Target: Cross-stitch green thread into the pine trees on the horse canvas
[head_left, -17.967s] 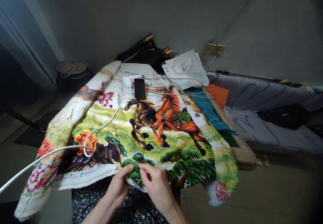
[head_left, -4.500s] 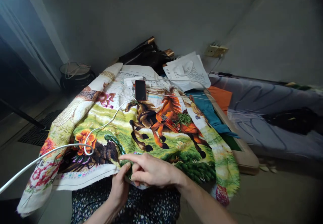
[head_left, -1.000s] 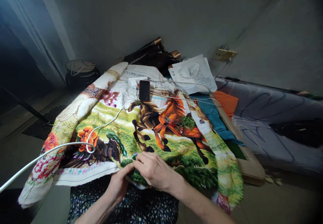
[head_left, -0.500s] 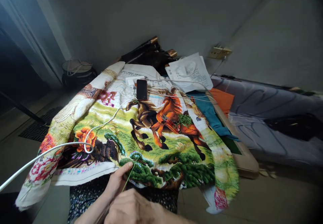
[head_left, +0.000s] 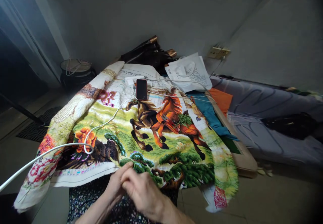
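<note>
A large cross-stitch cloth (head_left: 118,111) with horses, flowers and green trees is spread out in front of me, both its sides rolled. At its near edge my left hand (head_left: 117,182) pinches the cloth, thumb on top and the other fingers hidden underneath. My right hand (head_left: 143,192) is closed against the left thumb, just over the same edge. Whatever lies between its fingertips is hidden. On the stitched orange horse lie a tangle of green thread (head_left: 185,120) and a small red-handled tool (head_left: 171,123).
A phone (head_left: 141,89) and a white charger (head_left: 130,81) rest on the cloth's far part. A white cable (head_left: 45,153) crosses the left side. Behind are a white paper bag (head_left: 190,74), teal fabric (head_left: 209,111) and a wall socket (head_left: 219,52).
My right hand has moved up and forward to meet the left thumb. The green thread that stretched from the cloth towards it is now out of sight. My left hand stays put.
</note>
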A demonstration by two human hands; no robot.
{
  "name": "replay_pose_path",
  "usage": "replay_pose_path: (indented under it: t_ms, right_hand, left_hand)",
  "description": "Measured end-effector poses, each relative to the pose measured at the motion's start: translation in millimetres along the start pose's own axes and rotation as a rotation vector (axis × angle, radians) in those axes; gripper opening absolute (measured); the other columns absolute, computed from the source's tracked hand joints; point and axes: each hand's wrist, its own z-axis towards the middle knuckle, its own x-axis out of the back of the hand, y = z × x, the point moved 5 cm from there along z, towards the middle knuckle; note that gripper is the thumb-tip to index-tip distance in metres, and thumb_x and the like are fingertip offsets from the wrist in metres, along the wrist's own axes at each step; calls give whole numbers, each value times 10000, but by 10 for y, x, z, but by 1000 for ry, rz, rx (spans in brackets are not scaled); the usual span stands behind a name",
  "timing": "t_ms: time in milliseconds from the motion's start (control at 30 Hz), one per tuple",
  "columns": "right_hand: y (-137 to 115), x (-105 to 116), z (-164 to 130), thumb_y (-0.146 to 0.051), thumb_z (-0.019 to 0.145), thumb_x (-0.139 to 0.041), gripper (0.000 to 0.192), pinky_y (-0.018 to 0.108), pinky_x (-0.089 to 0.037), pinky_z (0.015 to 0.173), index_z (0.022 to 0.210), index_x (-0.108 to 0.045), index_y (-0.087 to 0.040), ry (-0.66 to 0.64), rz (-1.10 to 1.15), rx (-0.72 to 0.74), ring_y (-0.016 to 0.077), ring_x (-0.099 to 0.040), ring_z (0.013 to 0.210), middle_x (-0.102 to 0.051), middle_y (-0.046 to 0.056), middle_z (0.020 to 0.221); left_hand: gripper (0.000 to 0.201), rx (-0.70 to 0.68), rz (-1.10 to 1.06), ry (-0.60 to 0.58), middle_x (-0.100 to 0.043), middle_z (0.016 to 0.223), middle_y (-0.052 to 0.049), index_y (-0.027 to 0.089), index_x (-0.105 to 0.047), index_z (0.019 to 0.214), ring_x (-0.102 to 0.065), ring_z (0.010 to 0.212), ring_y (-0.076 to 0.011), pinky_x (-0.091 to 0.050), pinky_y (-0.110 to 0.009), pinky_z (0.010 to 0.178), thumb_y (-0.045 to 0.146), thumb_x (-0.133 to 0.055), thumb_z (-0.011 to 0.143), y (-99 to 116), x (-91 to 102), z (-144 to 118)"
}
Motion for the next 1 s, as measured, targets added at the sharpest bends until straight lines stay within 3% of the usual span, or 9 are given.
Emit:
replay_pose_path:
  t_ms: [100, 167, 367, 667, 1000]
  right_hand:
    - [277, 376, -56, -106, 911, -440, 245, 240, -473, 647, 980, -655, -199, 203, -71, -148, 162, -680, 702, -730, 38, 833]
    - [384, 464, -64, -92, 897, -481, 249, 259, -486, 696, 951, -693, -211, 226, -95, -147, 178, -694, 766, -744, 40, 870]
    - [455, 430, -37, -92, 875, -562, 219, 263, -482, 689, 947, -724, -220, 169, -116, -105, 181, -693, 744, -753, 25, 849]
    - [469, 462, -10, -97, 893, -544, 217, 243, -475, 698, 940, -721, -212, 82, -120, -50, 166, -683, 758, -746, 26, 846]
    - [313, 463, 45, -93, 855, -595, 117, 268, -353, 573, 834, -648, -195, -84, -509, -78, 171, -615, 662, -672, 2, 745]
  left_hand:
    - [246, 31, -23, -6, -738, 691, -60, 124, -738, 692, -674, 697, -231, -520, -357, 740, 292, -826, 533, -13, -58, -12]
    - [261, 31, -47, 1, -751, 727, -67, 127, -741, 710, -686, 751, -244, -515, -369, 790, 293, -833, 530, -10, -95, -21]
    - [270, 36, -54, -3, -760, 772, -80, 118, -744, 746, -693, 810, -259, -504, -383, 849, 281, -828, 547, -5, -111, -35]
    - [254, 40, -53, 3, -758, 759, -75, 128, -739, 723, -692, 832, -269, -502, -390, 853, 274, -826, 535, 10, -129, -42]
    - [290, 53, -16, -63, -764, 762, -79, 121, -749, 771, -695, 784, -264, -509, -398, 830, 290, -822, 548, -9, -115, -23]
